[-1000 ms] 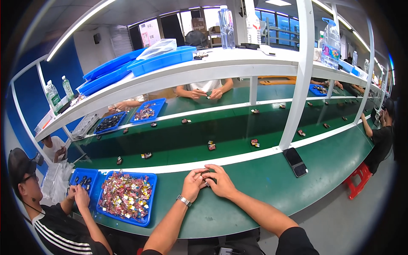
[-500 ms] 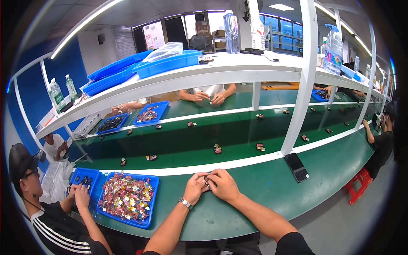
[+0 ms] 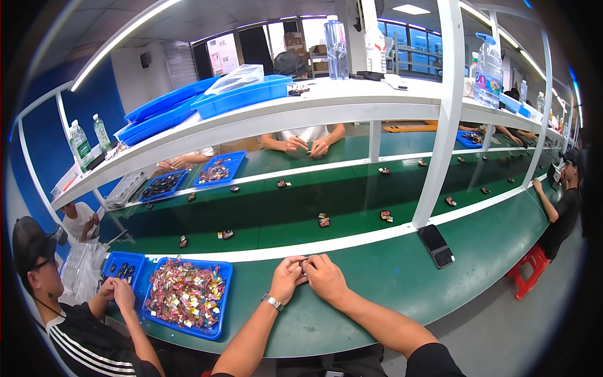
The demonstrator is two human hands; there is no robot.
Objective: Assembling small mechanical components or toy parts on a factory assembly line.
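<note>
Close to the white rail, my left hand (image 3: 286, 280) and my right hand (image 3: 326, 278) meet over the green worktop (image 3: 320, 320). Their fingers are closed in a pinch on one small dark part (image 3: 304, 269); most of it is hidden by the fingertips, so its kind does not show. A metal-banded watch (image 3: 273, 301) is on my left wrist. To the left of my left arm stands a blue tray (image 3: 223, 301), heaped with small red, white and yellow wired components (image 3: 186, 294).
A black phone (image 3: 436, 246) lies right of my hands. Beyond the rail, a green conveyor belt (image 3: 276, 213) carries several small assemblies. A white post (image 3: 440, 144) rises ahead on the right. At left, a co-worker's hands (image 3: 118, 290) work over another blue tray (image 3: 129, 257).
My right hand has turned slightly over the dark part, its fingers more bunched. Both hands stay together. The view has shifted a little. The left co-worker's hands have drawn closer together.
</note>
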